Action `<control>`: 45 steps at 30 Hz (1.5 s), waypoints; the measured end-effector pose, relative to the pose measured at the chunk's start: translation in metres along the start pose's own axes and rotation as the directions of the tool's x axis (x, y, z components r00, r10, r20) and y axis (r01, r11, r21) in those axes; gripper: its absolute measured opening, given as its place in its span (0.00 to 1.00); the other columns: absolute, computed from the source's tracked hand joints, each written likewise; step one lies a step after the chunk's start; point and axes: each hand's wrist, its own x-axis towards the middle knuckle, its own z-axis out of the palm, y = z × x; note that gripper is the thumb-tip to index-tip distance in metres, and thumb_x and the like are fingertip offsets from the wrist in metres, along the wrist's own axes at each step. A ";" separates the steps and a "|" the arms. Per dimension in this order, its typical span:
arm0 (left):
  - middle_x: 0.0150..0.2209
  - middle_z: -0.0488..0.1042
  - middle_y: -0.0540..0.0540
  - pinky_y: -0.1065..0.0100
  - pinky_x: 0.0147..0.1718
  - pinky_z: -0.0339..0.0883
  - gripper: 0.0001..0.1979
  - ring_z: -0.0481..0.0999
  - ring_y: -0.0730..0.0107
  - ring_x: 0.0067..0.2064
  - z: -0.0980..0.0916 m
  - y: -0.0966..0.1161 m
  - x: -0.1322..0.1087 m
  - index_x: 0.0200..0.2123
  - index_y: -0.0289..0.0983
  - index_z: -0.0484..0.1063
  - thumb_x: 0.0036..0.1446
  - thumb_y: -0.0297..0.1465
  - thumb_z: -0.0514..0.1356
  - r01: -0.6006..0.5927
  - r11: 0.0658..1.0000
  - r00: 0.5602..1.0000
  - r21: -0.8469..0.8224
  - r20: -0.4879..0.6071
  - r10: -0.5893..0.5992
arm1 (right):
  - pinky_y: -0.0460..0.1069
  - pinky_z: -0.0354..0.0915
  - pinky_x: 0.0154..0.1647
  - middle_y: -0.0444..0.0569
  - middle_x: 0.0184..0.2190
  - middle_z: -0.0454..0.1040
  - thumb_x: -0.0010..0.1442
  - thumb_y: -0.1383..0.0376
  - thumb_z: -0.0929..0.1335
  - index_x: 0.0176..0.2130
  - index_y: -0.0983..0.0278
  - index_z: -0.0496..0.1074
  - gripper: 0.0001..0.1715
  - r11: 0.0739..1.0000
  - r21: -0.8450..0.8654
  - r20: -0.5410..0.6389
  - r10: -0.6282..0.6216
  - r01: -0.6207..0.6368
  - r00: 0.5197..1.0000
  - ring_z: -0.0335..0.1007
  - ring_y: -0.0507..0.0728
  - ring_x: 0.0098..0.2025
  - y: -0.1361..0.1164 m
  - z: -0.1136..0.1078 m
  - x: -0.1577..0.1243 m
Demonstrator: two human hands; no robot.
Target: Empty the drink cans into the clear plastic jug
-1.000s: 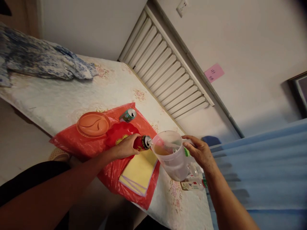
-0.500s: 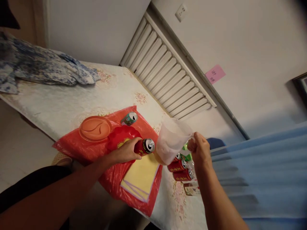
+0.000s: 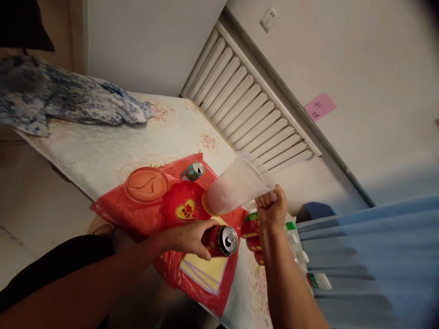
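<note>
Near the table's front edge, a yellow, lilac-edged sheet of cloth or paper, folded or stacked, lies on a crinkled red plastic sheet. Over its far part, the left hand has its fingers and thumb wrapped partway round a red-and-black drinks can, held tilted with its opened silver top facing right.

To the right, the right hand is closed in a fist at the handle of a large, translucent, cylindrical plastic pitcher; the handle itself is mostly hidden by the fingers. The pitcher leans steeply, its rim toward the far right, with amber colour at its lower left end. It hangs well apart from the can's top.

Beside and partly behind the right forearm are several red cans and, further right, clear bottles with pale and green caps.

Beyond the left hand, a red scallop-edged plate with a yellow heart design sits on the red sheet, just beside an orange oval dish at left and a small green can.

Farther off, a blue-and-white patterned cloth lies at the far left, and a white ribbed radiator stands along the wall.
</note>
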 end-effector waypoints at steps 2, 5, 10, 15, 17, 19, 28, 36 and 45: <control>0.55 0.76 0.45 0.58 0.53 0.70 0.41 0.75 0.48 0.56 0.002 0.003 -0.002 0.58 0.42 0.70 0.36 0.28 0.72 0.033 0.999 0.999 0.008 0.035 -0.033 | 0.44 0.41 0.15 0.31 0.13 0.43 0.53 0.52 0.70 0.22 0.58 0.45 0.30 1.000 0.026 0.013 0.007 -0.008 1.000 0.35 0.46 0.14 0.007 0.012 -0.003; 0.55 0.76 0.46 0.60 0.53 0.69 0.40 0.73 0.49 0.57 0.004 0.005 -0.003 0.57 0.43 0.70 0.36 0.27 0.72 0.031 0.999 0.996 0.014 0.079 -0.032 | 0.44 0.41 0.15 0.31 0.13 0.43 0.53 0.50 0.69 0.22 0.58 0.45 0.30 0.999 0.027 0.050 0.044 -0.046 0.998 0.35 0.46 0.14 0.020 0.028 -0.009; 0.52 0.76 0.44 0.59 0.49 0.70 0.39 0.75 0.50 0.52 0.007 0.002 -0.001 0.55 0.40 0.70 0.35 0.30 0.73 0.072 0.994 0.991 0.081 0.108 -0.081 | 0.44 0.42 0.16 0.31 0.12 0.46 0.53 0.51 0.70 0.23 0.58 0.48 0.27 0.986 0.106 0.107 0.117 -0.128 0.987 0.37 0.46 0.14 0.044 0.040 -0.017; 0.49 0.76 0.46 0.61 0.45 0.70 0.37 0.76 0.54 0.48 0.008 -0.001 0.001 0.53 0.39 0.70 0.34 0.31 0.73 0.054 0.996 0.990 0.073 0.127 -0.063 | 0.44 0.41 0.16 0.30 0.12 0.49 0.54 0.55 0.70 0.23 0.59 0.52 0.24 0.953 0.224 0.139 0.174 -0.202 0.975 0.37 0.46 0.14 0.069 0.039 -0.021; 0.48 0.77 0.47 0.62 0.44 0.70 0.37 0.76 0.55 0.47 0.008 -0.002 0.001 0.52 0.39 0.71 0.34 0.31 0.73 0.048 0.996 0.990 0.069 0.129 -0.056 | 0.44 0.42 0.17 0.31 0.12 0.49 0.56 0.55 0.69 0.23 0.59 0.52 0.23 0.953 0.227 0.142 0.171 -0.200 0.975 0.37 0.46 0.14 0.077 0.038 -0.023; 0.48 0.76 0.47 0.62 0.44 0.70 0.37 0.76 0.55 0.47 0.009 -0.003 0.001 0.53 0.40 0.71 0.34 0.31 0.73 0.038 0.996 0.991 0.075 0.124 -0.047 | 0.44 0.44 0.17 0.31 0.12 0.50 0.57 0.54 0.68 0.23 0.59 0.53 0.23 0.959 0.218 0.137 0.156 -0.184 0.978 0.38 0.47 0.14 0.082 0.036 -0.025; 0.49 0.76 0.46 0.61 0.48 0.70 0.36 0.75 0.52 0.50 0.013 -0.007 0.009 0.54 0.38 0.70 0.37 0.30 0.71 0.032 0.998 0.997 0.049 0.066 -0.035 | 0.47 0.65 0.35 0.42 0.30 0.74 0.57 0.54 0.70 0.35 0.62 0.72 0.14 0.995 0.061 0.040 0.077 -0.079 0.996 0.68 0.51 0.31 0.088 0.014 -0.043; 0.52 0.77 0.46 0.60 0.52 0.69 0.37 0.75 0.52 0.54 0.021 -0.006 0.014 0.55 0.39 0.70 0.38 0.27 0.70 0.004 1.000 1.000 0.014 0.008 -0.004 | 0.53 0.69 0.46 0.50 0.37 0.79 0.49 0.51 0.77 0.49 0.65 0.71 0.34 0.974 0.090 -0.274 0.227 -0.210 0.934 0.77 0.58 0.40 0.090 -0.039 -0.096; 0.54 0.76 0.43 0.56 0.56 0.67 0.35 0.75 0.53 0.55 0.041 -0.017 0.028 0.54 0.37 0.69 0.39 0.28 0.70 -0.034 0.998 0.985 0.048 -0.169 0.042 | 0.55 0.72 0.51 0.53 0.50 0.79 0.49 0.59 0.77 0.58 0.62 0.71 0.37 0.955 -0.103 -0.128 0.266 -0.279 0.955 0.78 0.62 0.48 0.099 -0.052 -0.198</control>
